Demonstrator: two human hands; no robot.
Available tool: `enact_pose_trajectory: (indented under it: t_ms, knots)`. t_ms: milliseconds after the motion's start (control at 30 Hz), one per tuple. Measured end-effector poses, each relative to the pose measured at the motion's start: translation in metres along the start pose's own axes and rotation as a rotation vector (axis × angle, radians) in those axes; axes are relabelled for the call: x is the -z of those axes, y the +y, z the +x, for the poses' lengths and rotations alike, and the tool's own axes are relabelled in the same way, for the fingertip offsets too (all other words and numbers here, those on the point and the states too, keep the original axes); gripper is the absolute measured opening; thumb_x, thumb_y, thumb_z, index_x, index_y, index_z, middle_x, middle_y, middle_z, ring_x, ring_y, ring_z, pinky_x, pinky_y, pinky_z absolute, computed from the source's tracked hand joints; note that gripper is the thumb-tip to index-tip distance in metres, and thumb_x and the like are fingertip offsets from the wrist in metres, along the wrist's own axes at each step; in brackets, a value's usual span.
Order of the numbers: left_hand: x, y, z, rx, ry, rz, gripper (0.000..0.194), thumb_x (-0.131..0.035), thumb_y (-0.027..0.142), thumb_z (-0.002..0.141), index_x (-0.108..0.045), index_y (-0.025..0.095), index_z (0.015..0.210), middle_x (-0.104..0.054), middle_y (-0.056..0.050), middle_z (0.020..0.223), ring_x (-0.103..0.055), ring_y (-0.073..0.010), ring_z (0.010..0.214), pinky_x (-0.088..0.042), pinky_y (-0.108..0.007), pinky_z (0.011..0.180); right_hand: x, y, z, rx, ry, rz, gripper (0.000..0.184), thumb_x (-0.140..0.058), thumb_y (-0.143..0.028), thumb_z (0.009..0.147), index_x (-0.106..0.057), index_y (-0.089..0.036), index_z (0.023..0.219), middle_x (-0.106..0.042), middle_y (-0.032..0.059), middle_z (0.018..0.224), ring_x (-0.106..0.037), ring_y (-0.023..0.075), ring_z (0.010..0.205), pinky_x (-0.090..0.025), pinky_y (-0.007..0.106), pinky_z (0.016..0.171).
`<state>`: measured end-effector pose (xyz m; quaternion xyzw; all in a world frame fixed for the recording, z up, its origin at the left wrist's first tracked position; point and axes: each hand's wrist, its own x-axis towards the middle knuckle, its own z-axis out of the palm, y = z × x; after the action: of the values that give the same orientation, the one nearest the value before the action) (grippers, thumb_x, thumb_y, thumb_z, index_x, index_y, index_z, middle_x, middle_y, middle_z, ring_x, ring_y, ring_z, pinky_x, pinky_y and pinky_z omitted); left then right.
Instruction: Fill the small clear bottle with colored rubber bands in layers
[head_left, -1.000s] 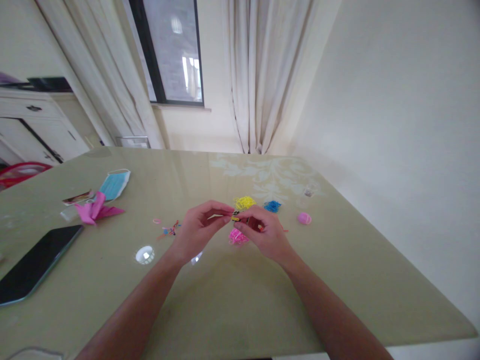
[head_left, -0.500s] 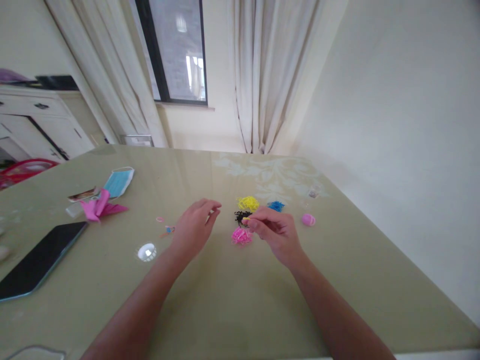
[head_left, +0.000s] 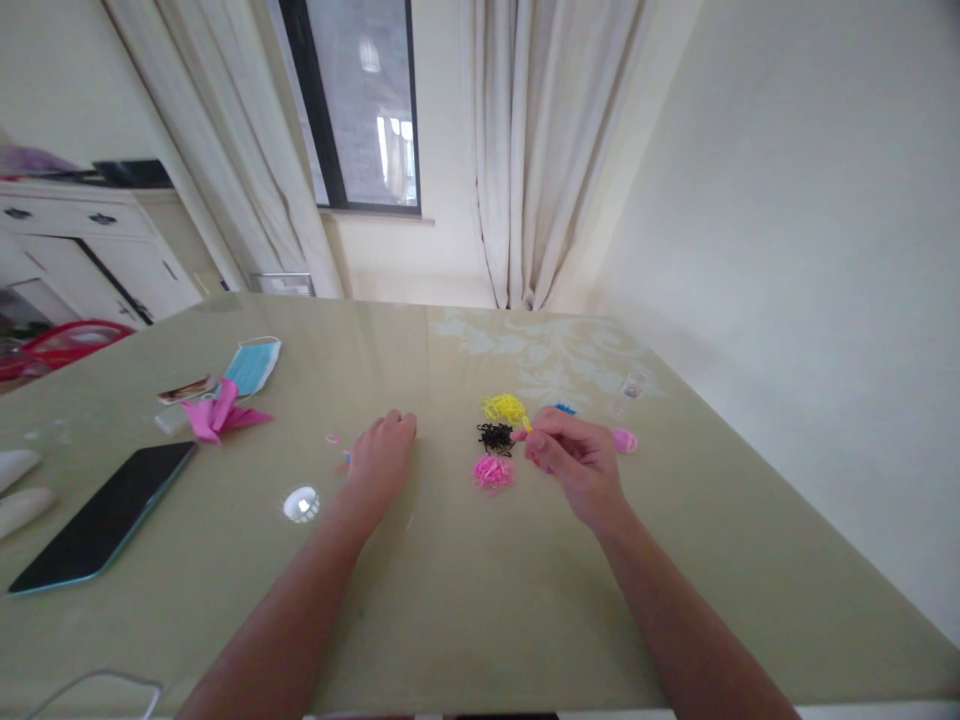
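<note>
A glossy, pale green-beige table [head_left: 480,610] fills the lower scene, with a flat, black-screened device [head_left: 105,520] lying at its left side. Two bare hands work above the tabletop, well apart, though one second earlier their fingertips met over the loose bands at the centre. The left hand [head_left: 381,460], raised with parted fingers half a second ago, is now lower, back upward, fingers curled down at the table; whether it grips anything cannot be told. The right hand [head_left: 581,460] has shifted right from the edge of the black pile, its thumb and forefinger pinched together on a small yellow piece and the other fingers folded in.

To the left, a blue face mask [head_left: 252,368] lies just behind a pink folded-paper figure [head_left: 221,412]. Near the right hand, piles of yellow bands [head_left: 504,407], black bands [head_left: 495,437] and pink bands [head_left: 493,472] run in a row from far to near. The pile of blue bands [head_left: 565,409], in fuller view half a second ago, now shows only a sliver behind the hand, which also partly covers a pink ball [head_left: 625,440]. Smallest is the yellow piece [head_left: 526,425], at the right hand's fingertips, just right of the black pile, too blurred to identify further.
</note>
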<state>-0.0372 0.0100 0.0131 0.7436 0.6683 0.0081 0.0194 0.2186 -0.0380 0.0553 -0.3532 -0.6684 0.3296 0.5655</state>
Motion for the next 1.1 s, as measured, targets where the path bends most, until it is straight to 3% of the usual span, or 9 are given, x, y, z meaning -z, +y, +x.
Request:
enact_pose_trajectory:
  t_ms: [167,267,333,433,533,667,767,867,1100]
  knots:
    - [-0.007,0.002,0.006,-0.037,0.121,-0.135,0.030,-0.040,0.012,0.103,-0.069,0.016,0.108,-0.067,-0.016,0.119,-0.066,-0.0285,0.113,-0.053,-0.038,0.091,0.007,0.020,0.013,-0.041,0.097,-0.557,0.028,-0.065,-0.040,0.099,-0.081,-0.020,0.088,-0.073,0.0058,0.079,-0.060,0.0175,0.065,-0.048,0.031,0.067]
    - [-0.006,0.007,0.012,-0.058,0.179,-0.402,0.024,-0.043,0.015,0.104,-0.066,0.016,0.111,-0.074,-0.014,0.113,-0.069,-0.0252,0.107,-0.052,-0.037,0.093,0.002,0.038,0.030,-0.148,0.011,-0.871,0.025,-0.061,-0.031,0.101,-0.082,-0.020,0.094,-0.078,0.0075,0.089,-0.066,0.0187,0.073,-0.047,0.031,0.073]
    - [-0.006,0.011,0.014,-0.082,0.192,-0.577,0.020,-0.046,0.018,0.104,-0.065,0.017,0.110,-0.077,-0.012,0.106,-0.071,-0.0238,0.099,-0.053,-0.037,0.089,-0.004,0.052,0.044,-0.256,-0.121,-1.095,0.029,-0.057,-0.033,0.104,-0.083,-0.021,0.097,-0.079,0.0091,0.096,-0.069,0.0211,0.083,-0.045,0.030,0.073]
    - [-0.010,0.013,0.017,-0.190,0.234,-0.736,0.015,-0.052,0.022,0.100,-0.066,0.019,0.102,-0.079,-0.009,0.100,-0.072,-0.0222,0.093,-0.054,-0.036,0.085,-0.012,0.069,0.060,-0.285,-0.178,-1.156,0.028,-0.061,-0.030,0.102,-0.082,-0.018,0.089,-0.079,0.0143,0.097,-0.071,0.0246,0.088,-0.045,0.031,0.073]
    - [-0.016,0.013,0.019,-0.271,0.266,-0.842,0.016,-0.054,0.027,0.098,-0.069,0.020,0.098,-0.080,-0.008,0.098,-0.073,-0.0212,0.090,-0.056,-0.035,0.084,-0.014,0.076,0.061,-0.276,-0.190,-1.167,0.025,-0.063,-0.029,0.101,-0.082,-0.016,0.090,-0.079,0.0159,0.100,-0.071,0.0253,0.091,-0.045,0.031,0.076]
    - [-0.016,0.017,0.018,-0.299,0.291,-0.995,0.020,-0.059,0.035,0.097,-0.072,0.021,0.099,-0.082,-0.007,0.099,-0.074,-0.0204,0.086,-0.058,-0.034,0.082,-0.010,0.067,0.040,-0.232,-0.142,-1.118,0.028,-0.056,-0.031,0.106,-0.080,-0.018,0.098,-0.078,0.0106,0.100,-0.070,0.0210,0.088,-0.046,0.029,0.078]
    - [-0.010,0.025,0.011,-0.335,0.312,-1.083,0.020,-0.065,0.039,0.096,-0.075,0.021,0.099,-0.082,-0.006,0.098,-0.075,-0.0206,0.089,-0.059,-0.034,0.085,-0.009,0.057,0.021,-0.123,-0.054,-0.787,0.032,-0.056,-0.039,0.106,-0.079,-0.018,0.097,-0.076,0.0069,0.089,-0.065,0.0180,0.075,-0.047,0.028,0.072]
    - [-0.003,0.032,0.001,-0.377,0.316,-1.113,0.017,-0.069,0.036,0.095,-0.077,0.021,0.098,-0.082,-0.005,0.095,-0.074,-0.0204,0.089,-0.058,-0.033,0.085,-0.014,0.049,0.009,-0.032,-0.062,-0.467,0.030,-0.068,-0.046,0.099,-0.078,-0.019,0.105,-0.074,0.0044,0.084,-0.060,0.0168,0.068,-0.046,0.028,0.064]
    - [0.001,0.038,-0.008,-0.423,0.219,-1.147,0.014,-0.070,0.033,0.096,-0.077,0.022,0.101,-0.080,-0.003,0.095,-0.074,-0.0186,0.086,-0.059,-0.030,0.083,-0.019,0.041,0.005,-0.018,-0.051,-0.327,0.020,-0.071,-0.038,0.097,-0.078,-0.021,0.089,-0.072,0.0040,0.079,-0.061,0.0172,0.069,-0.046,0.029,0.065]
